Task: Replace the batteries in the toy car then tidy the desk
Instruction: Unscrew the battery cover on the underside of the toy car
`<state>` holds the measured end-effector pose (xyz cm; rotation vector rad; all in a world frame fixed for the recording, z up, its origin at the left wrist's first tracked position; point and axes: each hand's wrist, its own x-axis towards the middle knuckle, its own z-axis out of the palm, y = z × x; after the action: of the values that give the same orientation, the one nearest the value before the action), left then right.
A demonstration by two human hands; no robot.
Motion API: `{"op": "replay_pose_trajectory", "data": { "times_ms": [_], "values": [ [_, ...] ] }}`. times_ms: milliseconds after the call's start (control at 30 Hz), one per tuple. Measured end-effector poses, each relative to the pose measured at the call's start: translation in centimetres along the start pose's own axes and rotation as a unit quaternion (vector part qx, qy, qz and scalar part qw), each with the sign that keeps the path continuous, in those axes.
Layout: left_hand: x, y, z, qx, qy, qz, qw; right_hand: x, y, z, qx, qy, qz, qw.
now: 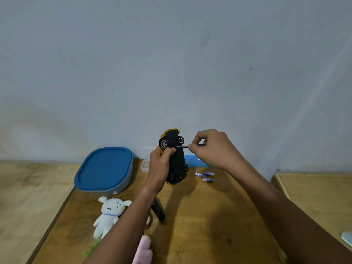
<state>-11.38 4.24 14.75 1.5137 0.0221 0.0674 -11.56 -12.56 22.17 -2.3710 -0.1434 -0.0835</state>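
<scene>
My left hand (161, 164) grips a yellow toy car (176, 155) above the desk, turned so its black underside faces me and its nose points up. My right hand (211, 147) pinches a small screwdriver (183, 146) whose metal tip meets the car's underside near the upper wheels. Three blue-and-white batteries (205, 176) lie loose on the wooden desk (209, 216), just right of the car.
A grey container with a blue lid (104, 168) stands at the back left. A white plush toy (110, 212) and a pink plush (144, 248) lie near the front. A black object (159, 210) lies under my left forearm. A blue box (196, 161) and a small clear tray (145, 165) sit by the wall.
</scene>
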Motion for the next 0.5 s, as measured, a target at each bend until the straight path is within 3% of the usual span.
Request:
{"op": "replay_pose_trajectory", "data": {
  "times_ms": [333, 500],
  "values": [
    [-0.35, -0.33, 0.33, 0.001, 0.005, 0.001, 1.000, -0.06, 0.51, -0.29, -0.017, 0.036, -0.063, 0.997],
    [-0.33, -0.40, 0.61, -0.030, 0.005, -0.042, 0.999, 0.23, 0.98, -0.47, -0.032, 0.035, -0.120, 0.992]
  ]
}}
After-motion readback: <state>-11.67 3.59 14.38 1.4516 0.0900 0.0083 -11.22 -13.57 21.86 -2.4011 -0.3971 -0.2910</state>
